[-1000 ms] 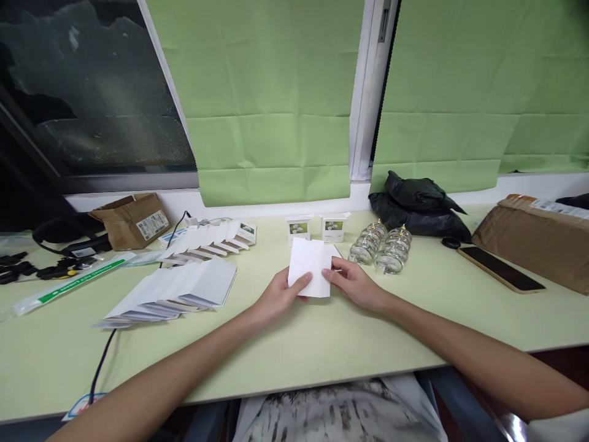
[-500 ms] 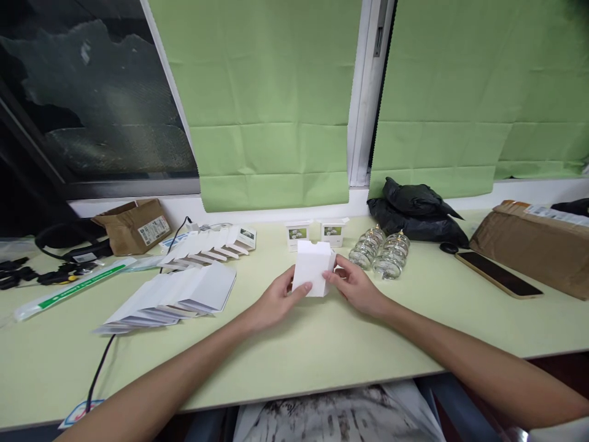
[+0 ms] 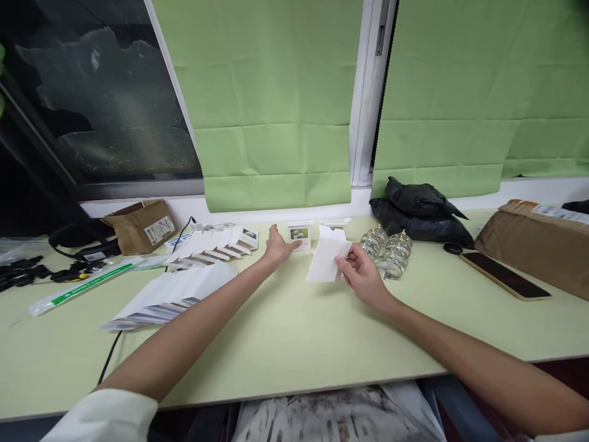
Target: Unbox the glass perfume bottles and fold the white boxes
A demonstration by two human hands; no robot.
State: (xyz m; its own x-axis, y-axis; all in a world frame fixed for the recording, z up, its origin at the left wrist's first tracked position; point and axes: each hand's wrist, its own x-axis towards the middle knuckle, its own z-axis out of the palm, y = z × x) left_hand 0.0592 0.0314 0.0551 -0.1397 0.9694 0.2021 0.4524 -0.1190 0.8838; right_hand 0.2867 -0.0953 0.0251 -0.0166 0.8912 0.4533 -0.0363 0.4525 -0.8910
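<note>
My right hand [image 3: 363, 273] pinches a white paper box [image 3: 326, 258], which tilts above the table. My left hand [image 3: 279, 247] is stretched forward with fingers apart. Its thumb is close to a small white box with a flower picture [image 3: 300, 234]; whether they touch I cannot tell. A second picture box [image 3: 335, 224] stands beside that one, mostly hidden behind the held box. To the right of my right hand lie two rows of glass bottles with gold tips [image 3: 394, 253]. Flat white boxes [image 3: 172, 293] fan out on the left, and a row of boxes [image 3: 214, 242] lies behind them.
Black plastic bags [image 3: 421, 212] lie at the back right. A phone [image 3: 505, 275] and a cardboard box [image 3: 538, 242] are at the right. An opened brown carton [image 3: 140, 227], a green-striped packet [image 3: 89, 284] and a black cable [image 3: 110, 356] occupy the left.
My left hand has let go of the white box and moved forward to the picture box. The right hand now holds the white box alone, tilted and shifted slightly right.
</note>
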